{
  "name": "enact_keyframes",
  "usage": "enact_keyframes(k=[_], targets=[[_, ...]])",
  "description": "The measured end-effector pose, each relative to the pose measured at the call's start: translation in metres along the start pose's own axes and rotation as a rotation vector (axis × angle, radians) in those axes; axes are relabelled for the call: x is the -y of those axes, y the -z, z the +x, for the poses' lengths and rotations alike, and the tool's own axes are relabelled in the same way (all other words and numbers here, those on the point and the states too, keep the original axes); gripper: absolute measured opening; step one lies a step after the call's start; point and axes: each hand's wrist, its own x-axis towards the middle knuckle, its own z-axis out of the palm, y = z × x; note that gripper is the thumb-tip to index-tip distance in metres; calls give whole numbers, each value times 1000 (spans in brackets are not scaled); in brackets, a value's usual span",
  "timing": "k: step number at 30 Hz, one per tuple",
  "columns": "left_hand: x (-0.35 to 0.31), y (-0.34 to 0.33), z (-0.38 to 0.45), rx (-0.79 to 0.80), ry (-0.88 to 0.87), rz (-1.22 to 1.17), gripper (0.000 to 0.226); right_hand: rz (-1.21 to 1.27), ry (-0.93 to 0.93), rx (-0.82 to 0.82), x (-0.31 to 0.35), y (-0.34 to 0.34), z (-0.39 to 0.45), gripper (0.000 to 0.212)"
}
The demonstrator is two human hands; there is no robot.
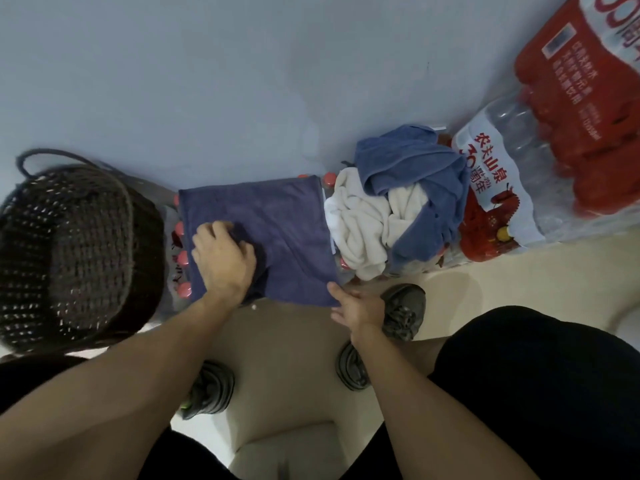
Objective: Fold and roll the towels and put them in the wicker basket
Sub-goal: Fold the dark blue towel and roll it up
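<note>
A dark navy towel lies spread flat on top of a pack of red-capped water bottles. My left hand grips a bunched fold of it at the towel's left side. My right hand touches the towel's near right corner with relaxed fingers. The dark brown wicker basket stands at the left, empty inside as far as I see. To the right of the navy towel sits a crumpled heap: a white towel with a blue towel draped over it.
Shrink-wrapped packs of water bottles with red labels stack up at the right against the pale blue wall. Red bottle caps show between basket and towel. My shoes stand on the beige floor below.
</note>
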Motion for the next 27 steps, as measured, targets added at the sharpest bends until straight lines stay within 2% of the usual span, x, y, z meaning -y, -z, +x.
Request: enact_keyframes(k=[3,4,6,9,11,14,17,20,22,25,27], targets=[[30,5,-30,10,488,-40,48,7,45,-67,3,-4,-1,24],[39,6,-38,24,604,-88,52,-5,62,-87,5,-5,-2,24],[53,7,-56,26,729,-222,57,6,80,-120,9,-8,-3,25],[64,11,-77,18,745,-449,54,21,66,-109,12,-9,-4,31],[69,13,-77,73,742,-531,46,9,34,-36,13,-9,-6,27],[79,13,-64,226,773,-498,26,5,-19,98,17,-8,-10,20],[96,11,-58,304,786,-440,38,4,-27,132,25,-7,-14,18],[112,18,-54,232,822,-487,34,32,-16,82,31,-4,-13,13],[119,24,-49,173,840,-473,29,29,-49,101,32,-3,-13,2],[119,33,-46,153,933,-525,32,-21,-111,159,28,-5,-15,20],[118,33,-48,194,1017,-591,34,-77,-139,168,27,-3,-18,20]])
